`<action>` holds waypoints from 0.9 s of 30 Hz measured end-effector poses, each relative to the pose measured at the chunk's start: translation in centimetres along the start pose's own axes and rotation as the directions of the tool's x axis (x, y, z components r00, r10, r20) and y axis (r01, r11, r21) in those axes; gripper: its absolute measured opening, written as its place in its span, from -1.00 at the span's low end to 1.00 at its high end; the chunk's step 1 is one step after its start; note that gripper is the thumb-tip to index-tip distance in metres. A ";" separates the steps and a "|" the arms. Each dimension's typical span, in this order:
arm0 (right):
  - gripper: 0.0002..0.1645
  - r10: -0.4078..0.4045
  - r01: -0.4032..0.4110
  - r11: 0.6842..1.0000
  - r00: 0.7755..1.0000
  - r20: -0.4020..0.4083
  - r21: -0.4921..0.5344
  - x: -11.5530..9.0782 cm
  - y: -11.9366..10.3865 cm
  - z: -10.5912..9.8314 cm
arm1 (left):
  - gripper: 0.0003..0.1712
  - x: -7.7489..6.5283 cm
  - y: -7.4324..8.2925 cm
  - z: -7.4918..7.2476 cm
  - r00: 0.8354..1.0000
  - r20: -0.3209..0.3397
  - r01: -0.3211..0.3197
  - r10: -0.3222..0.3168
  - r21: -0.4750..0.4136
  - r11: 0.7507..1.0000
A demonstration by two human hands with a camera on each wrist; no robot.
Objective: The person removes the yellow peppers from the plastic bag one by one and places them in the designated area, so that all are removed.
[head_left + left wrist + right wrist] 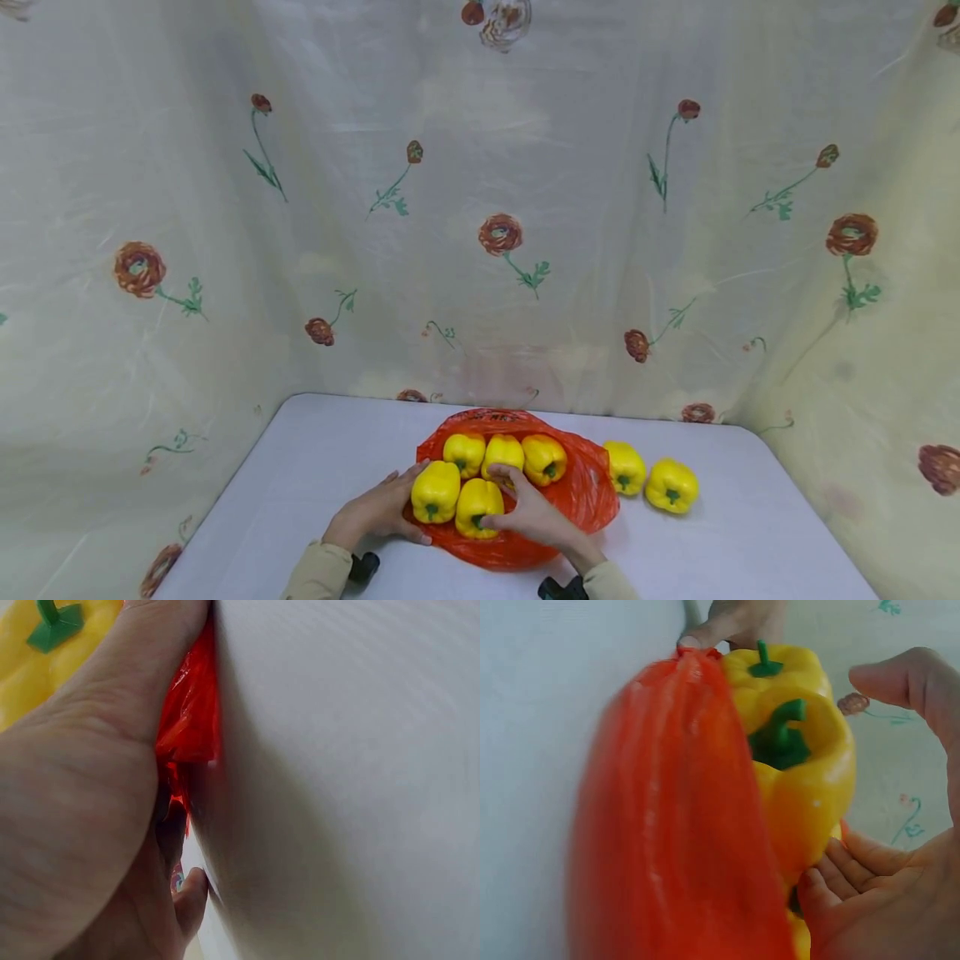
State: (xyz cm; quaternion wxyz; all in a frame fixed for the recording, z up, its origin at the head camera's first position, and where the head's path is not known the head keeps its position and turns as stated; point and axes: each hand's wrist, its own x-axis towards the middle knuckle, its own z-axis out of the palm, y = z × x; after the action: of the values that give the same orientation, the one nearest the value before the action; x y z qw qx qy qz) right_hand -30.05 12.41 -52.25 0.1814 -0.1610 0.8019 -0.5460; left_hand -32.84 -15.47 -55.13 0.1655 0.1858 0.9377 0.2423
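Note:
Several yellow bell peppers with green stems lie in an open red plastic bag (517, 553). My left hand (381, 508) curves round the bag's left side, its thumb along the front rim, holding the bag beside the front-left pepper (436, 493). In the right wrist view, the left thumb touches the gathered bag edge. My right hand (534, 515) is over the bag, with the front-middle pepper (478, 507) between its spread thumb and fingers. The right wrist view shows those fingertips touching a pepper (821, 795), while the thumb stands apart from it.
Two more yellow bell peppers, one (626, 467) touching or close to the bag's right edge and another (672, 486) farther right, stand on the white table (750, 533). A floral curtain (585, 275) hangs behind and on both sides of the table.

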 end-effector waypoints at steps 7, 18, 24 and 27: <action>-0.05 -0.009 0.010 1.000 1.000 0.015 -0.011 0.5 0.7 0.5 | 0.27 0.0 -0.1 0.0 1.000 -0.004 -0.008 0.008 0.000 1.000; -0.10 -0.012 0.012 1.000 1.000 0.018 -0.007 0.5 1.0 0.4 | 0.29 -0.3 0.2 -0.2 1.000 -0.009 -0.002 0.002 -0.011 1.000; -0.09 0.019 -0.018 0.999 1.000 0.022 -0.026 0.4 1.0 0.5 | 0.28 -0.3 0.2 -0.1 1.000 -0.007 0.000 0.000 -0.018 1.000; -0.09 0.028 -0.027 0.998 0.999 0.027 -0.053 0.3 1.1 0.7 | 0.27 -0.2 0.2 -0.1 1.000 -0.004 -0.002 0.002 -0.017 1.000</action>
State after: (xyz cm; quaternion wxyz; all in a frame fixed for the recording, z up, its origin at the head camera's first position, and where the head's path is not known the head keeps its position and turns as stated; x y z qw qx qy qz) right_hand -30.01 12.06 -53.55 0.1960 -0.1623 0.8155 -0.5198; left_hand -32.64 -15.45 -54.95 0.1649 0.1849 0.9358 0.2508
